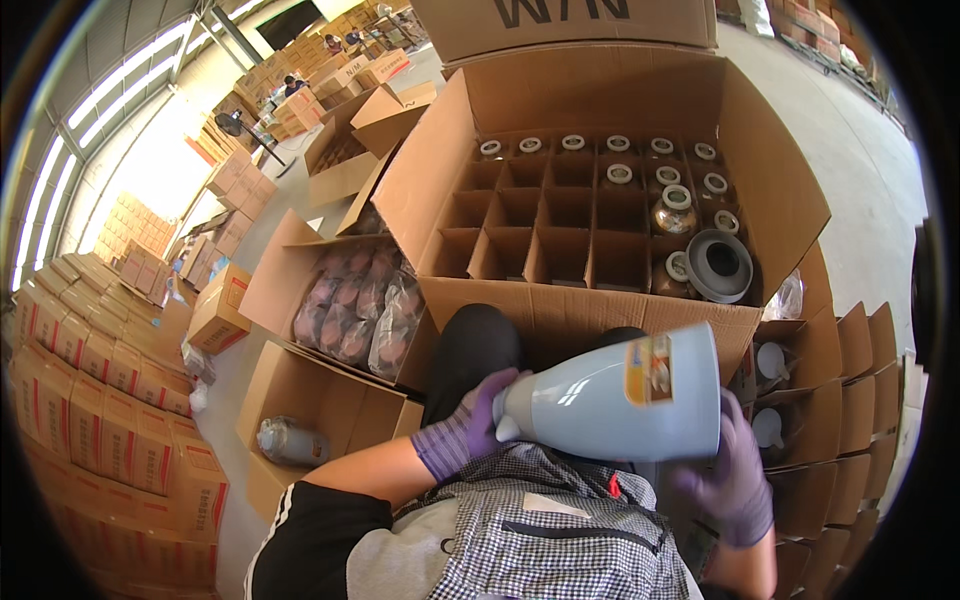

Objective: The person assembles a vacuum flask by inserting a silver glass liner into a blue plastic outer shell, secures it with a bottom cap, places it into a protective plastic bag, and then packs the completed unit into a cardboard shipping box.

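Above my lap lies a light blue vacuum jug (600, 395), tipped on its side, its wide end toward the right and a picture label on its body. My left hand (480, 420), in a purple glove, is closed round its narrow spout end. Beside the wide end is my right hand (735, 475), also purple-gloved and somewhat blurred, thumb and fingers spread close to the rim. Beyond the jug, a large divided carton (590, 290) holds several glass liners (675, 210) with pale ring necks. A grey round plastic part (718, 266) rests at its near right corner.
On the left stand a carton of bagged reddish-brown parts (350, 310) and an open carton (265, 390) with a wrapped jug (292, 442). A divided carton (800, 410) with pale parts is at right. Stacked cartons (110, 420) line the far left.
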The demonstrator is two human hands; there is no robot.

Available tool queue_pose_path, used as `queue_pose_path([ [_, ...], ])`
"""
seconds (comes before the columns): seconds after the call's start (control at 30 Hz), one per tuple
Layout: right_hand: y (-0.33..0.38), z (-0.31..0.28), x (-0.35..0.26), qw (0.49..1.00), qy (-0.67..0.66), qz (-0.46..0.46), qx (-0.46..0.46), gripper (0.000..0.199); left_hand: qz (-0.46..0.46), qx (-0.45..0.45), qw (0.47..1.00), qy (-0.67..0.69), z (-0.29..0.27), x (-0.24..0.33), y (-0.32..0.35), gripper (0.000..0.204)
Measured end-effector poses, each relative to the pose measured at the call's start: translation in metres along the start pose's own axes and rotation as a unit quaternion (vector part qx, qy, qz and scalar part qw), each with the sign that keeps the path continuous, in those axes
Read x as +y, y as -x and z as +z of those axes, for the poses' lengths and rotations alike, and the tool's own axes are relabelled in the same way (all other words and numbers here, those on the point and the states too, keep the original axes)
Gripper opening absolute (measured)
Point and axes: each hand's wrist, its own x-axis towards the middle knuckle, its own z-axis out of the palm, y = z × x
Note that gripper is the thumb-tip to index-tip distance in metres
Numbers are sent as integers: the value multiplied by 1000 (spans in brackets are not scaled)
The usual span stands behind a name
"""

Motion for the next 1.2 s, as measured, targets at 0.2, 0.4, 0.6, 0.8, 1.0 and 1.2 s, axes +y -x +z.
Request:
queue_pose_path([
  [0.2,-168,-23,-55,909,241,100,-326,49,36,113,988,97,0,17,-35,63],
  [0.4,-229,103,-37,753,425,2,-503,51,139,10,990,20,-111,97,-93,74],
  [0.6,-245,-39,45,899,397,78,-166,50,273,-51,960,-30,-122,98,-127,70],
  [0.8,-227,-115,152,755,619,203,-77,73,291,-180,940,4,-136,77,-164,66],
  [1.0,-243,-109,118,781,614,114,-15,67,207,-190,953,110,-141,87,-174,93],
  [1.2,-248,-67,151,825,564,33,-3,60,291,-80,950,79,-138,97,-220,97],
])
